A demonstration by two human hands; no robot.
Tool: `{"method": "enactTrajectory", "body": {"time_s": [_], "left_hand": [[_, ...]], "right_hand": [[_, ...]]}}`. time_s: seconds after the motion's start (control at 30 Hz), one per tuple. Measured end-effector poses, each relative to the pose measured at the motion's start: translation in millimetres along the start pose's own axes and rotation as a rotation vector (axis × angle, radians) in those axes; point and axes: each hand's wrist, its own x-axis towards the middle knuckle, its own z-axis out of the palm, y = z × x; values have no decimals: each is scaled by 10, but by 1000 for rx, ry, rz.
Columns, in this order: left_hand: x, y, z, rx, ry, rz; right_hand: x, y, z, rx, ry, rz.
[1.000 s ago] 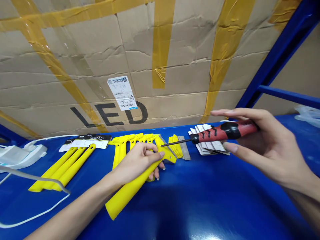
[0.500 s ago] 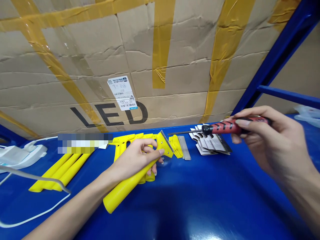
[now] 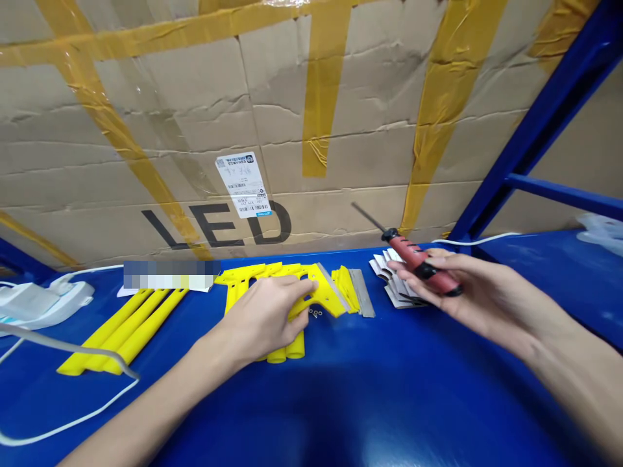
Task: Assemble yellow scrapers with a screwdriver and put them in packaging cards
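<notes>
My left hand [image 3: 272, 318] is closed at a yellow scraper [image 3: 331, 299] with a metal blade edge. Its fingertips press on the scraper's head, and the hand hides most of the handle. Under and behind that hand lies a row of yellow scraper handles [image 3: 294, 347]. Tiny nuts or washers [image 3: 316, 314] sit just below the scraper head. My right hand [image 3: 467, 285] holds a red and black screwdriver [image 3: 413, 254], its shaft slanting up to the left. To the scraper's right are stacked yellow pieces [image 3: 346, 292] and grey metal blades [image 3: 363, 295].
Fanned white and black cards [image 3: 396, 285] lie partly behind my right hand. Three more yellow handles [image 3: 131, 331] rest at the left, near a white power strip [image 3: 63, 305] and its cable [image 3: 97, 412]. A large taped carton [image 3: 360, 175] stands behind the blue tabletop [image 3: 389, 389].
The scraper in my left hand has been lowered toward the row and turned, its handle now hidden. My right hand has moved left and down, tipping the screwdriver's shaft upward, away from the scraper.
</notes>
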Motion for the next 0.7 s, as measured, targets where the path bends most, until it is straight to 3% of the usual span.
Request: {"method": "enactTrajectory", "body": {"time_s": [0.13, 0.33, 0.43, 0.6, 0.7], "left_hand": [[-16, -47, 20, 81, -93, 47], [-8, -63, 17, 114, -74, 120], [0, -69, -8, 126, -62, 157], [-5, -51, -86, 105, -27, 238], [-20, 1, -103, 84, 13, 318]], "right_hand": [[-40, 98, 66, -23, -105, 124], [21, 274, 118, -29, -109, 246], [40, 344, 140, -6, -125, 211], [-21, 415, 188, -50, -384, 158], [-83, 466, 246, -235, -317, 65]]}}
